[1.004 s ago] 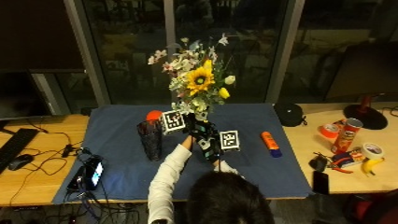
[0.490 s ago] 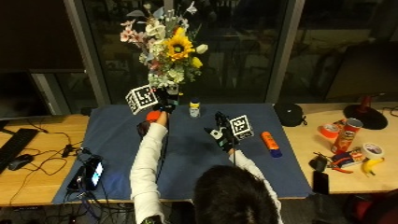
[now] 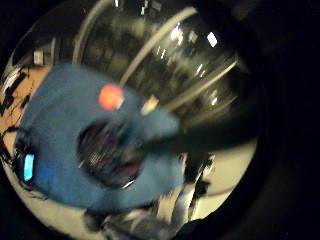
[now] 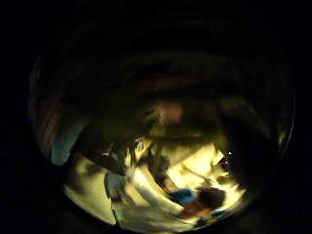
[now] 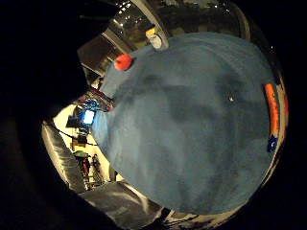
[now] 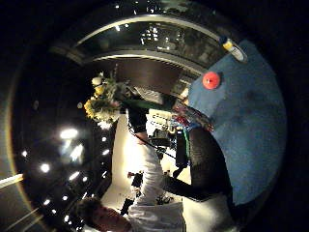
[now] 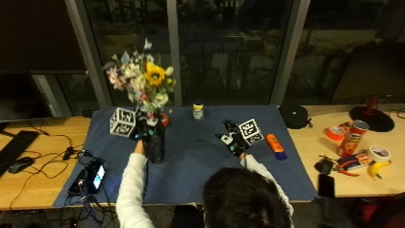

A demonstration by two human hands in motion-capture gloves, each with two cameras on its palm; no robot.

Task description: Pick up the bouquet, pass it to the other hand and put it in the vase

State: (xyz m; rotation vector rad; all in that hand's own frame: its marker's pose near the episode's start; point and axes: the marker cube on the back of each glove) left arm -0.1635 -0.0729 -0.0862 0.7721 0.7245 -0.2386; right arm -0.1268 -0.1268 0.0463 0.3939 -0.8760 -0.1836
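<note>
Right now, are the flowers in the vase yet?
Nearly. The passing looks done: the left hand holds the bouquet, and the right hand hovers empty over the mat. The stems are right above the dark vase; whether they are inside I cannot tell. Left: letting go.

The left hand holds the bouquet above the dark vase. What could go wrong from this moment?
1. The bouquet is wide and tall above the narrow dark vase; once the left hand lets go, the vase might tip.
2. The red ball lies just behind the vase, so a tipping vase or the hand pulling back could knock it.
3. The right hand hovers apart, too far to steady the vase.
</note>
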